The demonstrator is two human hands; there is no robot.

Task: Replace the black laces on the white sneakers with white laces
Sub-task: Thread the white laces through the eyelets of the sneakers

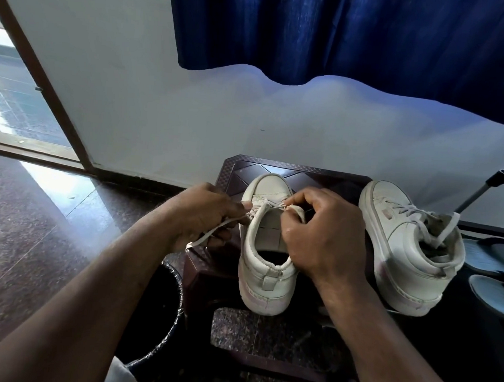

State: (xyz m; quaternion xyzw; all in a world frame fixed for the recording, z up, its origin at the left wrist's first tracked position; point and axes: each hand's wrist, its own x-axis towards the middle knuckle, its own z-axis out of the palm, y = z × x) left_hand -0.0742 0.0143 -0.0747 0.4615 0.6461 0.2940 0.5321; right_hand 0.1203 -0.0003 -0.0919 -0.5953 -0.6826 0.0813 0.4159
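Observation:
A white sneaker (pixel 264 269) stands on a dark brown plastic stool (pixel 234 167), heel toward me, toe toward the wall. My left hand (pixel 204 214) grips one end of a white lace (pixel 204 236), which trails out below the fist. At the sneaker's eyelets, my right hand (pixel 320 234) pinches the other part of the lace across the tongue. A second white sneaker (pixel 401 252) stands to the right, laced in white with loose ends sticking up. No black laces are in view.
A black bin lined with clear plastic (pixel 158 312) sits under my left forearm. Dark sandals (pixel 494 285) lie at the far right below a metal rack frame (pixel 483 189). A blue curtain (pixel 345 33) hangs on the wall; a doorway opens at left.

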